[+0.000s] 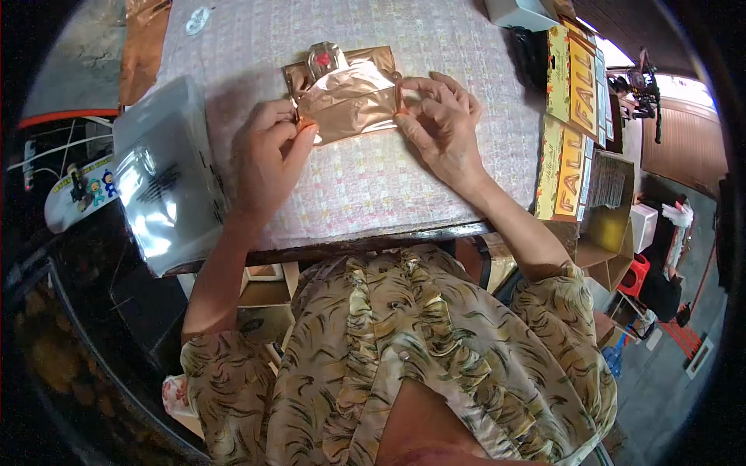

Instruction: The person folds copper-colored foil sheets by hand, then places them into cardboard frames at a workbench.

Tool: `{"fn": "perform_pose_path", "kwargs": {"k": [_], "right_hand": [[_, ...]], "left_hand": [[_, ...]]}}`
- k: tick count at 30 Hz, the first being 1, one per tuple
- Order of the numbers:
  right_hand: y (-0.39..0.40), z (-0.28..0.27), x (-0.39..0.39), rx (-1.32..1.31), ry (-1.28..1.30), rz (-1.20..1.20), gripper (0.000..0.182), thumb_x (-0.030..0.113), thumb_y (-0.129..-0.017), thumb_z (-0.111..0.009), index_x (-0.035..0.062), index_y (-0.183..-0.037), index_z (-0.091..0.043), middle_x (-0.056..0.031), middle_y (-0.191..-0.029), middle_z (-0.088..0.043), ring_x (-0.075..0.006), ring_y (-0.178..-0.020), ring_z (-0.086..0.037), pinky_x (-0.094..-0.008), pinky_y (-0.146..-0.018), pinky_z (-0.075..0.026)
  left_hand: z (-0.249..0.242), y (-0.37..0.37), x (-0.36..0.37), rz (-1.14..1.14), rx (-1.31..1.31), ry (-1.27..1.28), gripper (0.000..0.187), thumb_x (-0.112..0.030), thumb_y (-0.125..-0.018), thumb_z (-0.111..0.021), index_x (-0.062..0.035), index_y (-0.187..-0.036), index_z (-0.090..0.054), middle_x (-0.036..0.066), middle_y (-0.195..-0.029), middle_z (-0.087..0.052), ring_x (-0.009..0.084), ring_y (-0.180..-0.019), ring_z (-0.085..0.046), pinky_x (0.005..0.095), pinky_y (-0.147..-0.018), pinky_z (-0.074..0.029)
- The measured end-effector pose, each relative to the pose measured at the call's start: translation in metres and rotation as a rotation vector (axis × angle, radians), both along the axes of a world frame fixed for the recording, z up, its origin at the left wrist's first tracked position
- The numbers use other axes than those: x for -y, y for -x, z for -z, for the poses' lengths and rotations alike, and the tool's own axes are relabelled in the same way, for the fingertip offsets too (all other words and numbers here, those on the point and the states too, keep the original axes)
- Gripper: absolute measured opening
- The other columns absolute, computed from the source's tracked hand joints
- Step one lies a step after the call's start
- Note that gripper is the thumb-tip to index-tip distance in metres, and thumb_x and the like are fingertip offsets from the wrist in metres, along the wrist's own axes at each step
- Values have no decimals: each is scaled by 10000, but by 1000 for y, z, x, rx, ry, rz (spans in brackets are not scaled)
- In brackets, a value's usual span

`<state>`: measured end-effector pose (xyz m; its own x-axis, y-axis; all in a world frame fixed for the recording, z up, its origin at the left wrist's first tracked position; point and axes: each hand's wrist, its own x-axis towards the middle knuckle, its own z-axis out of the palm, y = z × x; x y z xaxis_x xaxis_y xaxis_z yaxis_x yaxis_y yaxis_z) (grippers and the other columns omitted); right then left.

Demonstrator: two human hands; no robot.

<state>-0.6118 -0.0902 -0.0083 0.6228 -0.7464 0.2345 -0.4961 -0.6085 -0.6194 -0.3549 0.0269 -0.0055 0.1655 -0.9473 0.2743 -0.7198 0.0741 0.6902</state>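
Observation:
A copper-coloured foil balloon [350, 105], folded flat into a rough rectangle, lies on the cloth-covered table in front of me. My left hand [273, 151] pinches its left edge between thumb and fingers. At the opposite edge, my right hand [447, 132] grips the foil, thumb low and curled index finger above. Creases run across the shiny surface between both hands. Against the balloon's upper left part sits a small clear, crinkled piece with a red spot [324, 59].
A stack of clear plastic bags [159, 186] lies at the table's left edge. Printed "FALL" packages [573, 85] line the right edge, beside an open cardboard box [610, 233]. A white box [519, 12] stands at the far right, and a small clear scrap [198, 21] lies far left.

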Motion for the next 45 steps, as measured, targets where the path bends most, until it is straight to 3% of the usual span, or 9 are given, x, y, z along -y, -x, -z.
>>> {"fn": "perform_pose_path", "kwargs": {"k": [9,11,12,14,15,19,39,42,45], "right_hand": [[-1,-1,0,-108,114,6,286,321,-949,-747,50,-1038,-729,-70,-1394,-596,-314,-1370,-444,-515,-1144,-239],[0,1,0,-118,194,17,563,451,-948,-714,60,-1341,-619,-149,-1519,-497,-339,-1453,-385,-570,-1170,-255],[-1,0,-5,-113,198,9,563,451,-948,-714,60,-1341,-619,-149,-1519,-497,-339,-1453,-385,-570,-1170,-255],[-2,-3,-19,-232,395,-67,857,594,-942,-624,117,-1598,-349,-211,-1654,-300,-355,-1550,-254,-592,-1229,-204],[-4,0,-23,-344,412,-143,943,668,-944,-538,171,-1665,-189,-157,-1721,-154,-344,-1589,-153,-570,-1275,-111],[-10,-4,-30,-440,280,-300,885,652,-963,-516,187,-1658,-227,-80,-1719,-203,-321,-1580,-185,-571,-1274,-134],[-19,-1,-26,-446,229,-287,864,615,-969,-544,130,-1635,-284,-104,-1687,-281,-315,-1566,-237,-490,-1282,-179],[-19,-2,-26,-451,223,-290,862,614,-970,-546,132,-1635,-284,-102,-1689,-276,-312,-1569,-229,-491,-1282,-173],[-18,0,-25,-448,232,-291,860,614,-973,-542,132,-1636,-283,-104,-1692,-268,-310,-1574,-218,-492,-1282,-169]], "left_hand": [[-2,-2,7,-31,-58,-116,211,-120,-844,-788,60,-765,-711,121,-1075,-708,251,-912,-694,347,-786,-536],[-4,-6,8,30,-6,-113,239,-117,-841,-787,62,-720,-685,122,-1080,-713,252,-918,-698,356,-786,-539],[-5,-6,8,21,-2,-109,239,-117,-841,-787,62,-720,-685,122,-1080,-713,252,-918,-698,356,-786,-539],[-7,-4,9,9,9,-122,266,-122,-843,-783,59,-685,-666,122,-1064,-714,258,-908,-697,366,-782,-537],[-6,-5,9,4,12,-122,266,-122,-843,-783,59,-685,-666,122,-1064,-714,258,-908,-697,366,-782,-537],[-5,-6,8,32,16,-91,269,-145,-849,-780,54,-696,-683,125,-1063,-718,263,-899,-698,372,-775,-536],[0,2,-6,-105,-88,-4,245,-104,-736,-895,28,-707,-691,117,-1151,-685,225,-964,-683,333,-783,-568],[6,-1,-9,-95,-100,-16,220,-112,-743,-891,-10,-834,-719,105,-1215,-669,232,-1042,-663,345,-829,-560],[-2,-2,-6,-138,63,-16,354,-132,-801,-849,-59,-1117,-709,90,-1329,-619,261,-1204,-595,425,-995,-491]]}}
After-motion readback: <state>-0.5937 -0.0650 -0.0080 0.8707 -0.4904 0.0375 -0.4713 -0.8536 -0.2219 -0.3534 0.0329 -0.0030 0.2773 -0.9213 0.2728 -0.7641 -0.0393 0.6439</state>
